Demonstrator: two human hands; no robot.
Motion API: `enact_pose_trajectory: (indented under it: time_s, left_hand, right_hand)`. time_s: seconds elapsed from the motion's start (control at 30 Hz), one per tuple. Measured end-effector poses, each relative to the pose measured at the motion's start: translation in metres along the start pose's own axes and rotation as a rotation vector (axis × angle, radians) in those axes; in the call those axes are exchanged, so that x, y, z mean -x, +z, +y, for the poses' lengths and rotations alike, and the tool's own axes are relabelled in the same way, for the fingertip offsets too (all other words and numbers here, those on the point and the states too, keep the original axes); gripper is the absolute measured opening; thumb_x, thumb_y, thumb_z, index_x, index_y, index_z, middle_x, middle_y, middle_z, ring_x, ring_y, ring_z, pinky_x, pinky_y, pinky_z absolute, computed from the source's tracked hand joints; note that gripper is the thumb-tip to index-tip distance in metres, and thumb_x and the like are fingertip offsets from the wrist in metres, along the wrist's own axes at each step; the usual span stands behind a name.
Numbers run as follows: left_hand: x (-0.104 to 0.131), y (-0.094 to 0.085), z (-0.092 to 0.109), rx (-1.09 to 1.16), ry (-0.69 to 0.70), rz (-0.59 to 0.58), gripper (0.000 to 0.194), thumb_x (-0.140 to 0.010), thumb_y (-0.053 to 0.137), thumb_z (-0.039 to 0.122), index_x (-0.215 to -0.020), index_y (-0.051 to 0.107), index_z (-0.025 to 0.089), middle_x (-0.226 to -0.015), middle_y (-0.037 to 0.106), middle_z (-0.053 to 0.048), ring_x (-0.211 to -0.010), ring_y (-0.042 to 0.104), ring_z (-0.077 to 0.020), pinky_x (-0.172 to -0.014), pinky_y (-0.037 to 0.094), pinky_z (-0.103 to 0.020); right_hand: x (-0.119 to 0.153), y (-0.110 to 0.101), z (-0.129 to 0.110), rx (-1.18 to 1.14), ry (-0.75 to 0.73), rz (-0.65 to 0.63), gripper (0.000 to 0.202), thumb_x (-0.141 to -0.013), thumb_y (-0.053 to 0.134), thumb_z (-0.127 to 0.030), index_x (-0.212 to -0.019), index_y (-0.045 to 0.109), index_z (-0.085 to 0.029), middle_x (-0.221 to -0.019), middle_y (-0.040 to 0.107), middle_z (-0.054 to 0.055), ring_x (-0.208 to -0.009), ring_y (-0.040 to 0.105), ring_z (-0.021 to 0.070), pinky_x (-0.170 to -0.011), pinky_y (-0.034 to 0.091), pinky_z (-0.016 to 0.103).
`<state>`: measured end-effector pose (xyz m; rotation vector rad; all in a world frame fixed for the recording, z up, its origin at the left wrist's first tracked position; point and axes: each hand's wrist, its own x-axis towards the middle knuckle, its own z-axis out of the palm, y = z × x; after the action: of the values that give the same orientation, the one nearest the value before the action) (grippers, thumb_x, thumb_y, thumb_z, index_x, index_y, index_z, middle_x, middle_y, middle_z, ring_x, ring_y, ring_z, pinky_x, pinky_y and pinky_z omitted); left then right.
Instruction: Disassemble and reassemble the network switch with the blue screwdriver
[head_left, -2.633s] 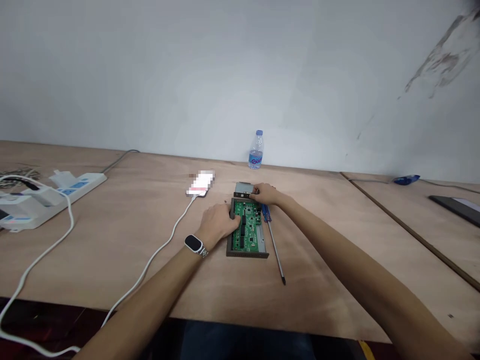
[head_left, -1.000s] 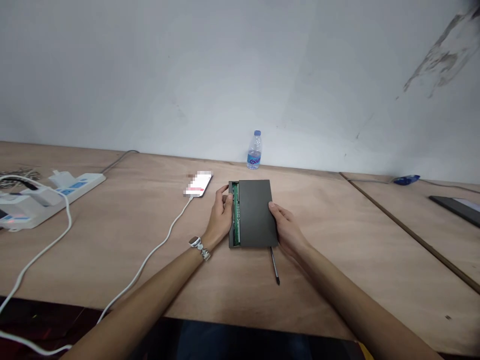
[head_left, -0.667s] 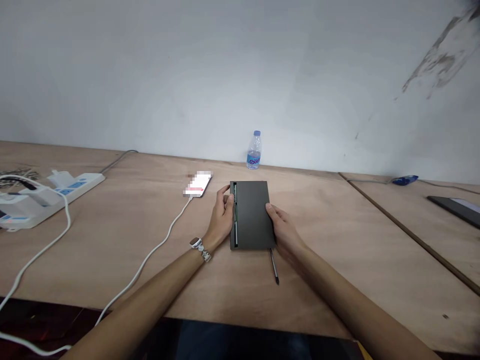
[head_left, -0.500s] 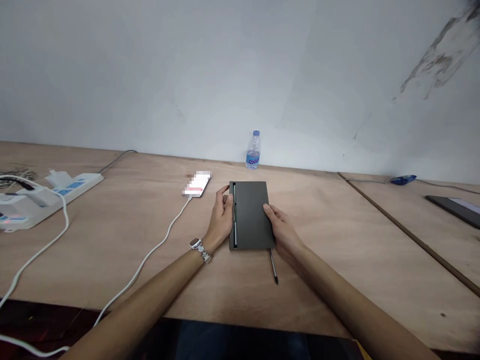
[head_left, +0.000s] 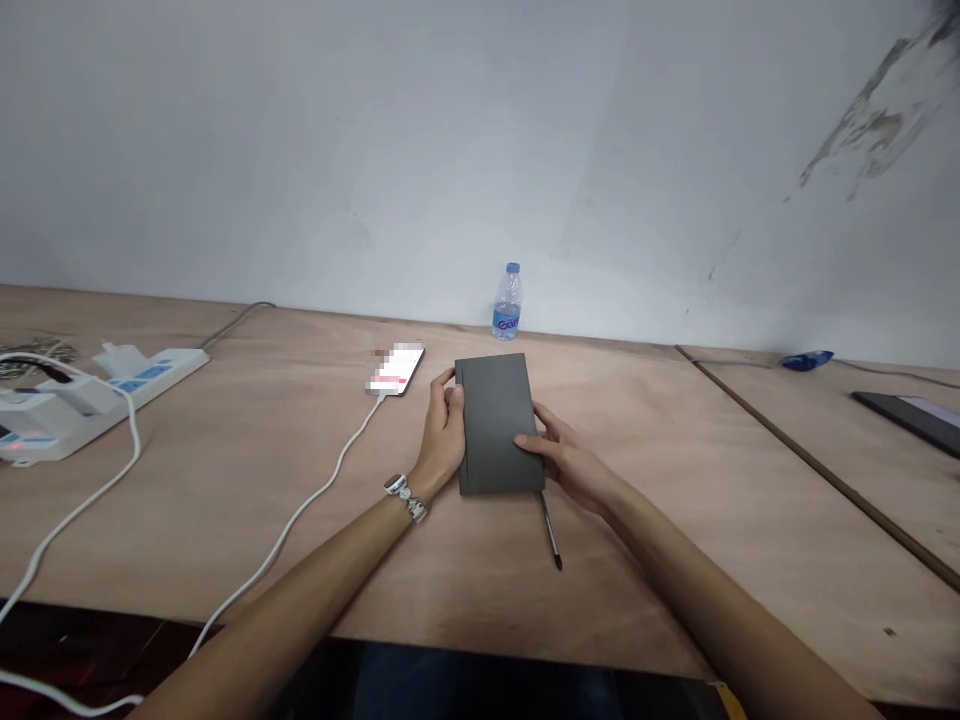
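A dark grey, flat rectangular case (head_left: 495, 425) is held between both hands just above or on the table; which of these, I cannot tell. My left hand (head_left: 444, 425) grips its left edge, thumb along the side and fingers behind. My right hand (head_left: 570, 458) holds the right edge, with the thumb on top of the cover and fingers at the side and beneath. A thin seam runs along the cover's left side. From under the lower right corner sticks out a slim metal shaft with a black tip (head_left: 551, 532), like a screwdriver; its other end is hidden.
A lit phone (head_left: 399, 370) lies left of the case on a white cable (head_left: 315, 495). Beyond stands a water bottle (head_left: 507, 305) by the wall. A power strip (head_left: 135, 390) with plugs is at left. A dark tablet-like device (head_left: 911, 418) and blue wrapper (head_left: 806, 361) lie right.
The cover has slid left, and the gap that showed a green board along the left side is closed. My right hand has shifted lower, its thumb further onto the cover.
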<state>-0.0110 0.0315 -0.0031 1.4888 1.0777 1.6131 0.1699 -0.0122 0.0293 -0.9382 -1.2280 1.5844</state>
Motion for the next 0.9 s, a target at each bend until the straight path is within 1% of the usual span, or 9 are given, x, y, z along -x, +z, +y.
enact_pose_trajectory:
  time_s: [0.07,0.17,0.2,0.3,0.4,0.5,0.7,0.8,0.9]
  left_hand:
    - [-0.006,-0.003,-0.001,0.015,0.019,-0.005,0.05,-0.1,0.043,0.058,-0.137,0.048,0.025,-0.132,0.059,-0.01,-0.115,0.06,-0.0215,-0.096,0.05,-0.034]
    - [-0.022,-0.016,-0.01,0.018,-0.037,-0.098,0.05,-0.1,0.041,0.059,-0.134,0.054,0.024,-0.108,0.067,-0.008,-0.087,0.065,-0.0192,-0.072,0.054,-0.031]
    - [-0.028,-0.022,-0.015,-0.033,-0.026,-0.119,0.048,-0.101,0.038,0.057,-0.128,0.059,0.023,-0.103,0.067,-0.009,-0.082,0.064,-0.0186,-0.069,0.053,-0.03]
    - [-0.043,-0.041,-0.032,-0.402,0.121,-0.1,0.028,-0.094,0.055,0.04,-0.106,0.069,0.018,-0.108,0.065,-0.011,-0.089,0.063,-0.0207,-0.081,0.053,-0.035]
    - [-0.05,-0.054,-0.047,-0.641,0.142,-0.162,0.021,-0.088,0.061,0.032,-0.098,0.07,0.017,-0.104,0.063,-0.011,-0.09,0.062,-0.023,-0.088,0.051,-0.04]
    - [-0.051,-0.056,-0.053,-0.731,0.141,-0.223,0.018,-0.088,0.059,0.028,-0.093,0.071,0.016,-0.099,0.063,-0.01,-0.086,0.062,-0.0227,-0.087,0.05,-0.039]
    - [-0.056,-0.052,-0.052,-0.811,0.189,-0.286,0.014,-0.088,0.056,0.018,-0.081,0.068,0.017,-0.088,0.063,-0.01,-0.084,0.06,-0.0239,-0.083,0.049,-0.039]
    - [-0.054,-0.05,-0.048,-0.848,0.227,-0.316,0.011,-0.089,0.055,0.017,-0.083,0.065,0.018,-0.093,0.062,-0.011,-0.091,0.059,-0.0264,-0.087,0.048,-0.041]
    - [-0.047,-0.045,-0.037,-0.813,0.26,-0.393,0.011,-0.092,0.053,0.018,-0.087,0.062,0.018,-0.095,0.061,-0.011,-0.092,0.058,-0.0265,-0.087,0.048,-0.041]
  right_hand:
    - [0.004,-0.005,-0.006,0.073,-0.001,-0.054,0.073,-0.077,0.081,-0.036,-0.143,0.051,-0.029,-0.1,0.078,0.004,-0.08,0.073,0.0208,-0.061,0.055,0.027]
    - [0.004,-0.012,-0.009,0.126,-0.052,-0.015,0.071,-0.079,0.079,-0.04,-0.143,0.05,-0.028,-0.094,0.078,0.004,-0.07,0.071,0.0187,-0.051,0.049,0.023]
    - [0.003,-0.014,-0.009,0.133,-0.067,0.015,0.07,-0.079,0.079,-0.041,-0.141,0.051,-0.027,-0.095,0.078,0.005,-0.07,0.071,0.0188,-0.051,0.049,0.023]
    - [0.0,-0.02,-0.01,0.152,-0.101,0.119,0.07,-0.076,0.08,-0.041,-0.138,0.052,-0.025,-0.097,0.078,0.007,-0.073,0.073,0.0214,-0.056,0.054,0.028]
    - [-0.002,-0.025,-0.012,0.177,-0.155,0.206,0.073,-0.073,0.082,-0.04,-0.137,0.053,-0.022,-0.097,0.078,0.008,-0.076,0.074,0.0238,-0.064,0.059,0.034]
    - [-0.003,-0.03,-0.012,0.219,-0.221,0.247,0.073,-0.074,0.081,-0.039,-0.139,0.052,-0.021,-0.098,0.078,0.009,-0.078,0.074,0.0244,-0.067,0.06,0.036]
    - [-0.006,-0.035,-0.008,0.365,-0.329,0.339,0.076,-0.078,0.078,-0.038,-0.146,0.047,-0.022,-0.108,0.077,0.01,-0.081,0.074,0.0258,-0.073,0.061,0.041]
    - [-0.007,-0.034,-0.008,0.532,-0.403,0.388,0.073,-0.081,0.074,-0.037,-0.148,0.048,-0.026,-0.109,0.076,0.009,-0.078,0.072,0.0259,-0.074,0.059,0.042]
    - [-0.008,-0.029,-0.011,0.798,-0.488,0.417,0.069,-0.083,0.069,-0.033,-0.149,0.048,-0.028,-0.101,0.077,0.007,-0.076,0.07,0.0272,-0.076,0.055,0.042]
